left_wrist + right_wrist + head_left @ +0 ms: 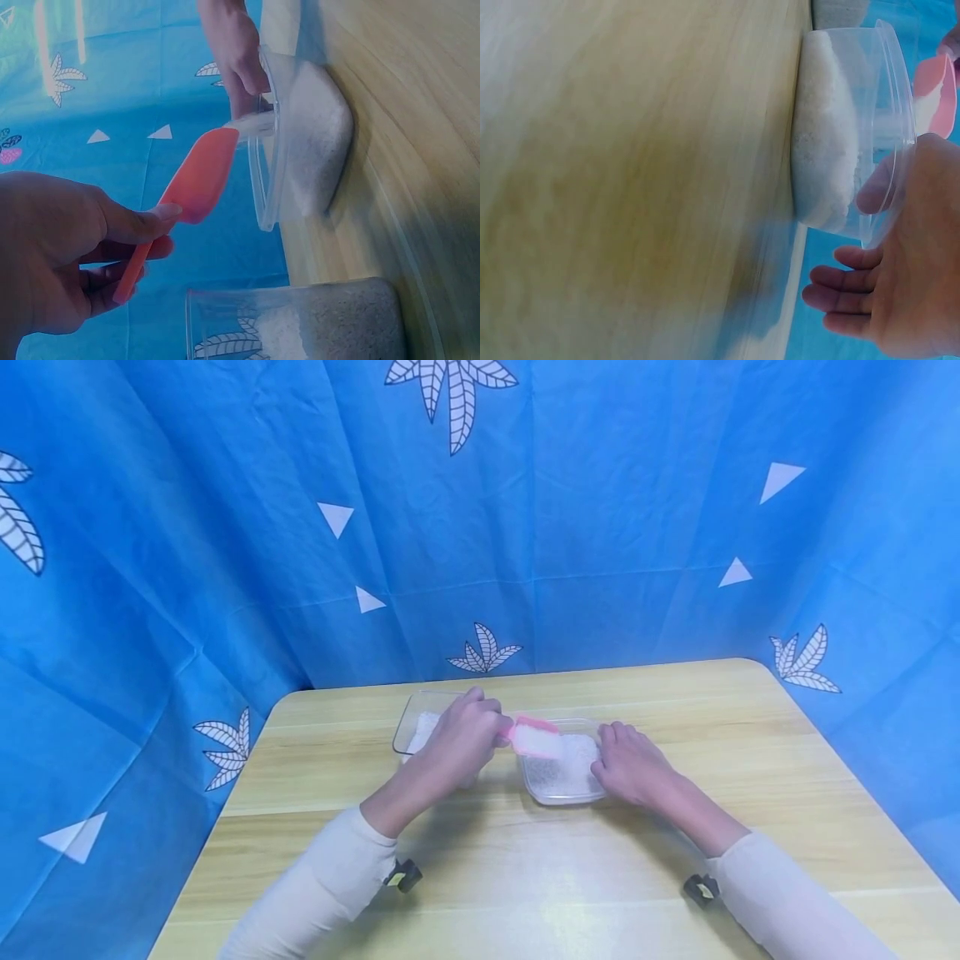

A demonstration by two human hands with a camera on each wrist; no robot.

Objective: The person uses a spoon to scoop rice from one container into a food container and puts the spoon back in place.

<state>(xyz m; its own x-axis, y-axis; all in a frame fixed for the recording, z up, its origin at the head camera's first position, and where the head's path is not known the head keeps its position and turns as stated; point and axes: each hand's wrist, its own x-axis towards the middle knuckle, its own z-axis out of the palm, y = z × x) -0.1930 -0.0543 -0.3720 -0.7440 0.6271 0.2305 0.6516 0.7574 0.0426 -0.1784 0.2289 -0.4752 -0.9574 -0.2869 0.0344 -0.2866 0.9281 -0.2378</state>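
My left hand (467,733) grips the handle of a pink scoop (196,176) between thumb and fingers. The scoop, loaded with white rice-like grains (538,741), is tilted over the left side of a clear plastic container (558,799). Grains stream from its lip into that container, where a white layer (825,142) covers the bottom. On the container's right side, my right hand (636,764) holds the rim, thumb inside and the other fingers outside. Under and behind my left hand stands a second clear container (330,322), also partly filled with white grains; my forearm hides part of it.
Both containers stand on a light wooden table (540,877), toward its far edge. A blue curtain (615,527) with leaf and triangle prints hangs behind and at both sides. Dark wrist cameras (701,890) sit under both sleeves.
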